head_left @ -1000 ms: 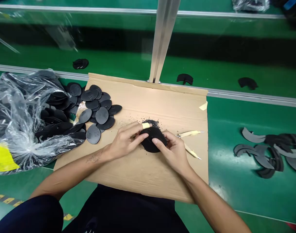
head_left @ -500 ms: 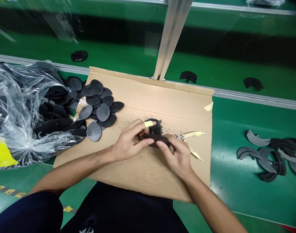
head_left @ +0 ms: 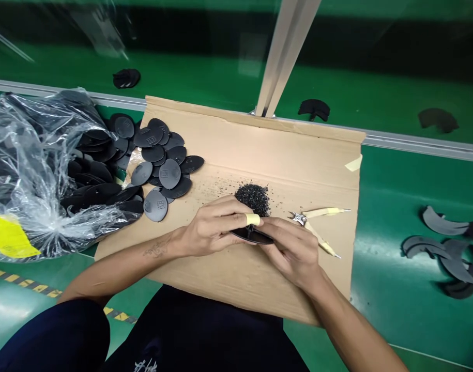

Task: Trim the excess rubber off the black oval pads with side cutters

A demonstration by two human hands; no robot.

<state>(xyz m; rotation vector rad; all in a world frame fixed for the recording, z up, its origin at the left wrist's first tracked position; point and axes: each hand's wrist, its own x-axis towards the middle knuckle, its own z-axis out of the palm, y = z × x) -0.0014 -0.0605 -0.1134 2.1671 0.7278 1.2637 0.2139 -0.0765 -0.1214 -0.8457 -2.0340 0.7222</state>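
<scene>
Between my two hands is a thin black oval plastic piece [head_left: 255,236], held above the cardboard. My left hand [head_left: 216,225] grips its left end, with yellow tape wrapped round one finger. On the other end, the fingers of my right hand [head_left: 292,250] are closed. Just beyond them lies a heap of small black scraps [head_left: 254,199]. To the right of my right hand, a pair of cutting pliers [head_left: 300,218] with yellow-wrapped handles rests spread on the cardboard. Several black oval discs [head_left: 169,173] are piled to the left of my left hand.
A clear plastic bag [head_left: 46,181] full of black discs sits at the left. The cardboard sheet [head_left: 236,289] covers the middle of the green table [head_left: 383,181]. Curved black pieces [head_left: 445,222] lie at the right. A metal post [head_left: 286,57] stands behind the cardboard.
The black oval piece has turned in my hands, and a raised bit on its face now shows. My fingers have shifted over its top. The view has moved slightly.
</scene>
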